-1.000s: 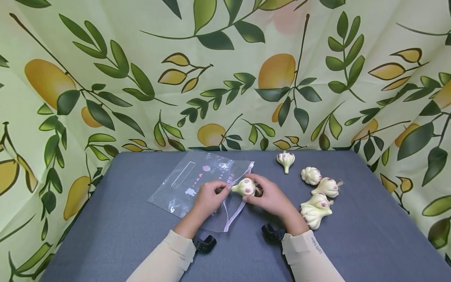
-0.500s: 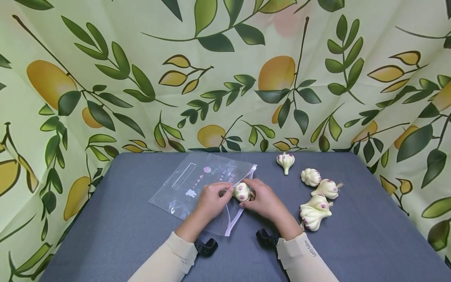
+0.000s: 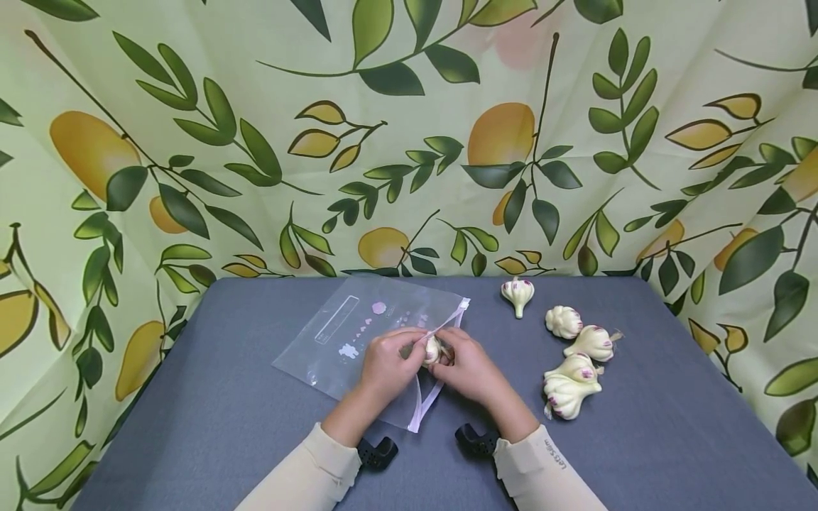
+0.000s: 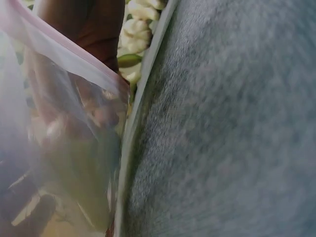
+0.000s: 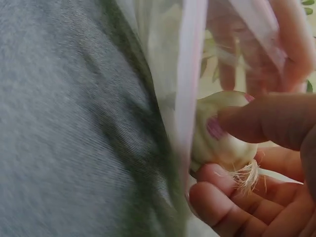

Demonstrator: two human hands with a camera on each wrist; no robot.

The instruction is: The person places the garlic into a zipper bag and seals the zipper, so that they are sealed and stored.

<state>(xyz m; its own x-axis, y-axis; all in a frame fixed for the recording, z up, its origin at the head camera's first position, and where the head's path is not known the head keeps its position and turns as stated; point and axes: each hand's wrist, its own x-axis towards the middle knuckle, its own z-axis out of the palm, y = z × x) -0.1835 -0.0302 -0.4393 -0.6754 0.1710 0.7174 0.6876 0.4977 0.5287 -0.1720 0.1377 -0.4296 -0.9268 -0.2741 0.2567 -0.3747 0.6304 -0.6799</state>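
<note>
Item, one surface (image 3: 211, 419): grey-blue cloth, on which we recorded the following.

Item, one clear zip bag (image 3: 326, 328), lying aslant from near the far edge towards the middle of the surface, printed with pale pink and white motifs and an outlined box; its pink-white zip strip (image 3: 415, 419) ran along the mouth, on the side towards the right edge.

Item, one held garlic bulb (image 5: 229, 145), at the bag's mouth over the middle of the surface, partly behind the film, its root tuft towards the right palm.

Item, one left hand (image 3: 388, 363): we noted thumb and fingertips together, pinching the mouth's edge beside the bulb.

Item, one right hand (image 3: 469, 363): we found its thumb laid on the bulb and its fingers curled beneath, pinching it.

Item, one loose bulb (image 3: 517, 292), near the far edge, right of its middle, stem towards the near edge.

Item, one cluster of bulbs (image 3: 569, 390), towards the right edge, in a row running from the far side to the near, those nearest us overlapping.

Item, two cream sleeves (image 3: 307, 472), the right one lettered, and a black wrist mount (image 3: 378, 454) at each cuff.

Item, one backdrop (image 3: 409, 199), patterned with leaves and orange fruit, beyond the far edge.
</note>
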